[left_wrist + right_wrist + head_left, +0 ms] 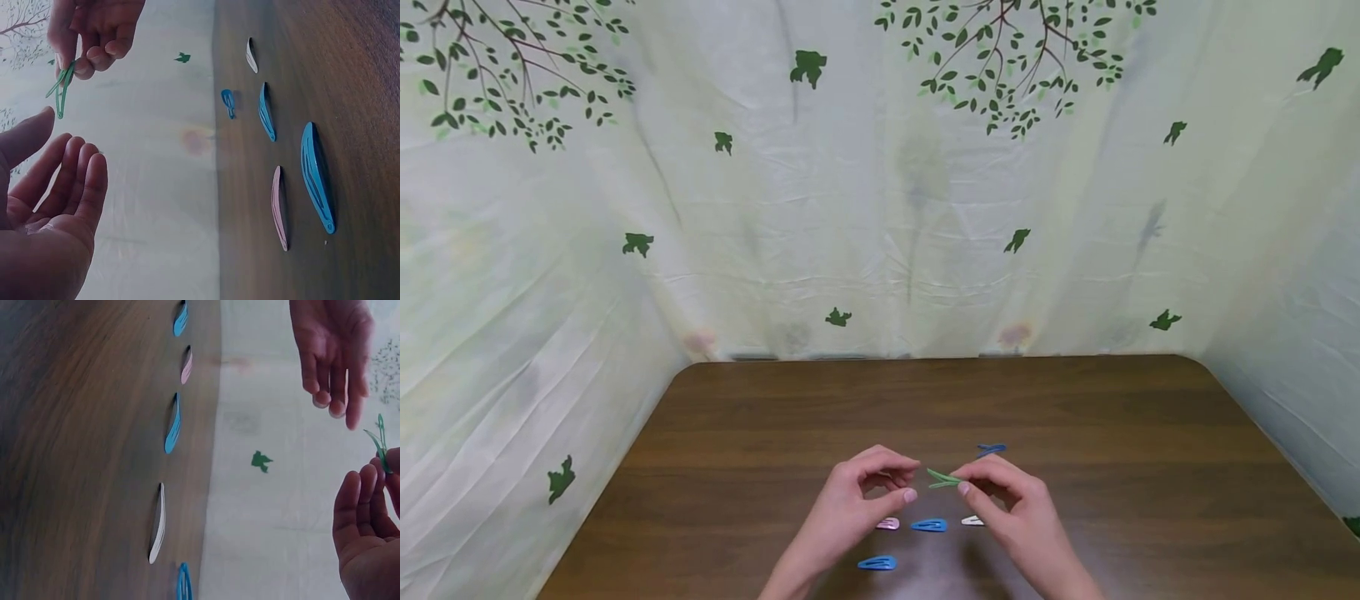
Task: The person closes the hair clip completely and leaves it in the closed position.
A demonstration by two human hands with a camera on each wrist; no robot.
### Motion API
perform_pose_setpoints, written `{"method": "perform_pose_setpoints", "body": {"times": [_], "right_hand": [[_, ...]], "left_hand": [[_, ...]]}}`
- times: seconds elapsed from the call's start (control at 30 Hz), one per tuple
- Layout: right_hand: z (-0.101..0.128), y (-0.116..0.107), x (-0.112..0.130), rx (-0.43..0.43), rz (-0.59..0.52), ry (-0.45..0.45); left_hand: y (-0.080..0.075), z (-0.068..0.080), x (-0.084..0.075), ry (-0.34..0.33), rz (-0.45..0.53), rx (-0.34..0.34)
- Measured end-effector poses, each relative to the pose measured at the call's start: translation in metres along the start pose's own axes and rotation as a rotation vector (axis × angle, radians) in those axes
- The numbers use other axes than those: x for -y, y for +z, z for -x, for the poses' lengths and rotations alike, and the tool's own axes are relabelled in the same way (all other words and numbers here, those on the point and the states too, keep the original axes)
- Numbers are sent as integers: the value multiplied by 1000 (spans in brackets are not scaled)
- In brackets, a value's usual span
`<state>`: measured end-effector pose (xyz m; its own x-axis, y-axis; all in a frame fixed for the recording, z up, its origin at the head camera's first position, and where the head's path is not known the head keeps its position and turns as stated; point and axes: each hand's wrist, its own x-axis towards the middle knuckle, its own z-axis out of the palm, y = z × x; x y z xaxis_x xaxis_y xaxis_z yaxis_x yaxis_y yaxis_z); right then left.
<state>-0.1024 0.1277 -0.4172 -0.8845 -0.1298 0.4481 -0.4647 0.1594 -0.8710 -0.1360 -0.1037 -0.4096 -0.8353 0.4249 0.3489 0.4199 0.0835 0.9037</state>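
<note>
Between thumb and fingers, my right hand [1018, 504] pinches a green snap hair clip [942, 479] above the table. The clip stands snapped open, its two parts spread apart toward the left, as the left wrist view also shows. My left hand [857, 496] is just left of the clip, thumb and fingers apart and holding nothing. Below the hands lie a pink hair clip [888, 523], partly covered by the left hand, a blue clip [929, 525] and a white clip [972, 521], partly covered by the right hand.
Another blue clip [877, 563] lies nearer the front of the brown table [760, 433]. Behind the right hand is a blue clip with its parts spread [992, 448]. A pale curtain [865, 208] with leaf prints hangs around the table's back and sides.
</note>
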Motion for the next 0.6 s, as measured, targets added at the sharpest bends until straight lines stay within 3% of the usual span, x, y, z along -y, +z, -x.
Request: {"method": "perform_pose_setpoints", "body": {"times": [0.37,0.6], "right_hand": [[-1,5,1,69,-18,-9],[-2,9,3,82,-10,-31]], "left_hand": [[1,5,-5,6,-26,12],[3,7,-9,9,-138,-25]]}}
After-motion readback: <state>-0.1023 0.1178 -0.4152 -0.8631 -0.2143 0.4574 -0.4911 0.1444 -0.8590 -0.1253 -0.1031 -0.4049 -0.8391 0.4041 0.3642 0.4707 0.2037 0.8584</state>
